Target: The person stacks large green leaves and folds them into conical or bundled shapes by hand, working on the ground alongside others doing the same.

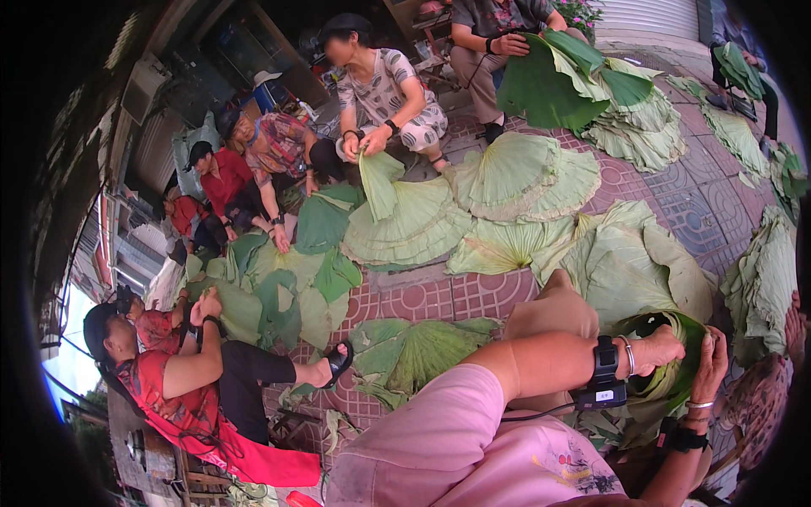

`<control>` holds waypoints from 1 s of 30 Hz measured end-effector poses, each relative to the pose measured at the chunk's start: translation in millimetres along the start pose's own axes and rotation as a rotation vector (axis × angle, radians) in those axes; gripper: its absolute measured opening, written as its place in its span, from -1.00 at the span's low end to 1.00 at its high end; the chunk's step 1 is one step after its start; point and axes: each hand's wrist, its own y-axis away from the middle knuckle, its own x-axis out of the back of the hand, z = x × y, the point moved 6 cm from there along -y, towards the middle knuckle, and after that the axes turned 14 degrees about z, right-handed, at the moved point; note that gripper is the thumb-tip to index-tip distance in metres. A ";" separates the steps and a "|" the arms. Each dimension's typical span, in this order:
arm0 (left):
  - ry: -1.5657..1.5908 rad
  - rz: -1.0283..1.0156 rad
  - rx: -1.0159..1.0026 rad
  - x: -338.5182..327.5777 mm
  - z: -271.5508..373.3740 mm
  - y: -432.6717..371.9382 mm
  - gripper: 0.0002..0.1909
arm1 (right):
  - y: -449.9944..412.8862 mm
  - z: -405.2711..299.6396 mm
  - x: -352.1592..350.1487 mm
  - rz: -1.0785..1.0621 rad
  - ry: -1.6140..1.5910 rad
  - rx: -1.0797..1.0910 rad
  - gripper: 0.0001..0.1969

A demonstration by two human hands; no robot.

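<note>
In front of me a green lotus leaf (683, 381) is curled up between my two hands, with a dark hollow inside its fold. My left hand (659, 352) grips it within the curl, though the fingertips are partly hidden. On the other side, my right hand (711, 361) pinches the leaf's upper edge between thumb and fingers. Just beyond the hands lies a spread of pale, dried lotus leaves (624, 269). Part of the held leaf is covered by my left wrist and its black strapped device (604, 374).
Several people sit around handling leaves, including one in a patterned dress (386, 95) and one in red (171, 386). Fanned leaf stacks (526, 177) lie on the red paving (418, 298). Another pile (760, 279) stands at right, near another person's hand (796, 326).
</note>
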 end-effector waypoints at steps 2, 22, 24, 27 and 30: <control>-0.008 0.013 0.002 1.0 -3.6 -2.9 -0.67 | 1.9 0.3 -4.5 -0.074 0.012 -0.030 -0.76; -0.073 -0.018 0.074 3.4 16.6 25.0 -0.69 | 2.7 1.0 -3.6 -0.089 0.172 0.030 -0.69; -0.075 0.026 0.086 8.7 38.2 46.5 -0.73 | 3.4 2.0 -4.9 -0.079 0.157 0.022 -0.69; -0.020 0.054 -0.024 12.0 35.2 50.0 -0.77 | 3.6 1.2 -5.6 -0.073 0.172 0.047 -0.69; -0.087 0.085 0.067 8.5 18.7 32.3 -0.74 | 4.6 -5.6 -8.1 -0.101 0.237 0.095 -0.70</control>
